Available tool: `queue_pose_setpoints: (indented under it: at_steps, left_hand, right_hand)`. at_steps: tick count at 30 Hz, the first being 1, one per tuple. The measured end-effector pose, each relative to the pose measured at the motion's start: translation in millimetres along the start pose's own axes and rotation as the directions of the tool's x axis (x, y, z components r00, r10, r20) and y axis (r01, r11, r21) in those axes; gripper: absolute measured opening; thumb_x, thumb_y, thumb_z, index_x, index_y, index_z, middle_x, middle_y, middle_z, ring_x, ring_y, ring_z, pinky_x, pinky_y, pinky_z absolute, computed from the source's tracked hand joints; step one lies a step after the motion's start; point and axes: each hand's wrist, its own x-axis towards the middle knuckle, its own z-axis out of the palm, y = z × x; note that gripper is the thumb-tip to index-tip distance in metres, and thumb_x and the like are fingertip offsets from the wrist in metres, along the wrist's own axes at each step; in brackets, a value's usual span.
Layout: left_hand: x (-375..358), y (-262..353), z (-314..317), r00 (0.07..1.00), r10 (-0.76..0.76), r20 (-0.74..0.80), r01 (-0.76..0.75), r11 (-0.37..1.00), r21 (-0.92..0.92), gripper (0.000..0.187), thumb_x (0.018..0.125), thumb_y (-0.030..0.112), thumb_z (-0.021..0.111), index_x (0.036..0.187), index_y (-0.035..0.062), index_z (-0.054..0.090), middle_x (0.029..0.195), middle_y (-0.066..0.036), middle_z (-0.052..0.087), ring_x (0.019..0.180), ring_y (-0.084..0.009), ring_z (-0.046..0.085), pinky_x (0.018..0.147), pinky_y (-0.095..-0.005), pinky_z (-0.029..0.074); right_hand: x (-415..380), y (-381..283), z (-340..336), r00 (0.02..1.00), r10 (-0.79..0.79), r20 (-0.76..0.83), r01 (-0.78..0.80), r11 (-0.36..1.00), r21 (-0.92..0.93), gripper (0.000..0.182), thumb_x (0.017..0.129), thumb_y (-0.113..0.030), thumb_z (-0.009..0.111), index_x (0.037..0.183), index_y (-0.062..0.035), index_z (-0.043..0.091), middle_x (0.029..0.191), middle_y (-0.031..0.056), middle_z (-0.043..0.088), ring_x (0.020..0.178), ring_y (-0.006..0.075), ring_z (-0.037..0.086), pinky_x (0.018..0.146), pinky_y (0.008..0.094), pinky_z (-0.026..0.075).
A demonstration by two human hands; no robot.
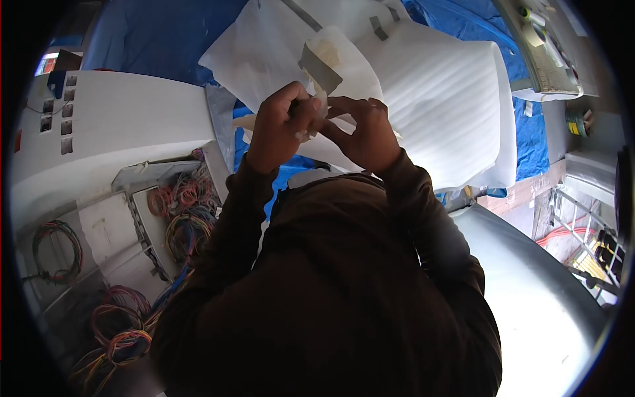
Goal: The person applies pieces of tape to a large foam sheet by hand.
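My left hand (pixel 281 126) is closed, its thumb and fingers pinching a crumpled pale strip (pixel 320 100) that looks like tape or thin film. Directly beside it, my right hand (pixel 372 132) is bent with thumb and forefinger meeting at the same strip; the exact contact is partly hidden by the fingers. Just beyond my fingertips a grey piece of tape (pixel 320 69) lies across white foam sheeting (pixel 436 112). A yellowish stained patch shows on the sheeting beside that tape.
Blue tarp (pixel 165 40) spreads behind the white sheeting. Coiled coloured wires (pixel 129 334) lie at the lower left, below a white panel with cutouts (pixel 119 106). A ledge (pixel 552 73) at upper right carries tape rolls (pixel 533 34). A green can (pixel 578 123) is at far right.
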Motion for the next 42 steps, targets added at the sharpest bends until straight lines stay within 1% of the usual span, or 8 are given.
queue_pose_setpoints:
  at_steps: [7, 10, 12, 15, 19, 22, 28, 42]
  left_hand:
    - [2, 11, -5, 0.992, -0.029, 0.126, 0.017, 0.995, 0.097, 0.020, 0.096, 0.018, 0.070, 0.103, 0.0033, 0.060, 0.091, -0.007, 0.067, 0.086, -0.0130, 0.063, 0.081, -0.0299, 0.050]
    - [1, 19, -17, 0.832, 0.533, 0.153, -0.471, 0.533, 0.702, 0.033, 0.087, 0.023, 0.078, 0.108, 0.0028, 0.065, 0.098, -0.008, 0.070, 0.100, -0.0278, 0.068, 0.097, -0.0457, 0.048]
    - [0, -11, -35, 0.898, 0.387, 0.209, -0.377, 0.433, 0.819, 0.041, 0.082, 0.023, 0.081, 0.117, 0.0061, 0.067, 0.108, -0.009, 0.070, 0.115, -0.0358, 0.061, 0.110, -0.0545, 0.035]
    - [22, -18, -54, 0.922, 0.282, 0.264, -0.386, 0.634, 0.670, 0.028, 0.084, 0.018, 0.078, 0.107, 0.0038, 0.071, 0.099, -0.015, 0.071, 0.095, -0.0361, 0.067, 0.089, -0.0463, 0.049]
    - [37, 20, -40, 0.934, 0.125, 0.333, -0.305, 0.766, 0.566, 0.021, 0.083, 0.013, 0.078, 0.096, -0.0025, 0.071, 0.088, -0.019, 0.069, 0.075, -0.0326, 0.066, 0.069, -0.0385, 0.051]
    - [45, 11, -35, 0.921, 0.138, 0.364, -0.334, 0.760, 0.557, 0.032, 0.084, 0.015, 0.079, 0.106, -0.0042, 0.068, 0.092, -0.017, 0.072, 0.079, -0.0242, 0.068, 0.073, -0.0345, 0.053]
    - [38, -32, -8, 0.994, 0.039, 0.105, 0.001, 0.933, -0.359, 0.050, 0.089, 0.009, 0.076, 0.133, -0.0018, 0.056, 0.113, -0.015, 0.072, 0.107, -0.0194, 0.066, 0.091, -0.0314, 0.053]
    - [37, -18, 42, 0.959, 0.284, 0.023, -0.248, 0.794, 0.555, 0.033, 0.082, 0.032, 0.082, 0.104, 0.0079, 0.075, 0.084, -0.010, 0.068, 0.072, -0.0247, 0.065, 0.069, -0.0393, 0.050]
  right_hand:
    - [9, 16, -6, 1.000, 0.008, -0.011, -0.005, 0.961, 0.275, 0.026, 0.087, -0.017, 0.076, 0.103, 0.0028, 0.067, 0.092, 0.0166, 0.073, 0.084, 0.0269, 0.074, 0.074, 0.0336, 0.056]
    - [21, 42, -24, 0.967, 0.241, 0.081, -0.232, 0.702, 0.673, 0.025, 0.088, -0.005, 0.070, 0.109, 0.0061, 0.064, 0.094, 0.0130, 0.073, 0.091, 0.0243, 0.073, 0.078, 0.0327, 0.059]
    - [31, 47, -42, 0.958, 0.266, 0.110, -0.255, 0.609, 0.751, 0.029, 0.088, -0.002, 0.067, 0.114, 0.0073, 0.062, 0.112, 0.0128, 0.070, 0.094, 0.0236, 0.073, 0.077, 0.0314, 0.059]
    - [38, 43, -58, 0.997, 0.007, -0.071, 0.010, 0.972, 0.233, 0.046, 0.084, -0.026, 0.079, 0.122, -0.0033, 0.064, 0.133, 0.0151, 0.058, 0.115, 0.0310, 0.064, 0.093, 0.0439, 0.051]
    - [47, -30, -68, 0.844, -0.535, 0.038, 0.455, 0.676, -0.580, 0.076, 0.064, -0.056, 0.088, 0.125, -0.0154, 0.067, 0.140, 0.0097, 0.054, 0.142, 0.0344, 0.040, 0.114, 0.0621, 0.023]
    - [67, -13, -38, 0.864, -0.392, 0.315, 0.502, 0.644, -0.577, 0.030, 0.083, -0.039, 0.076, 0.101, -0.0163, 0.072, 0.092, 0.0060, 0.073, 0.094, 0.0249, 0.071, 0.099, 0.0491, 0.045]
    - [63, 4, -49, 0.984, -0.139, 0.109, 0.132, 0.988, 0.075, 0.025, 0.096, -0.026, 0.065, 0.091, -0.0018, 0.068, 0.074, 0.0135, 0.069, 0.067, 0.0329, 0.066, 0.065, 0.0403, 0.051]
    - [62, 21, -58, 0.969, 0.240, 0.054, -0.206, 0.672, 0.712, 0.038, 0.106, -0.032, 0.055, 0.100, 0.0042, 0.067, 0.078, 0.0059, 0.067, 0.069, 0.0123, 0.060, 0.066, 0.0273, 0.050]
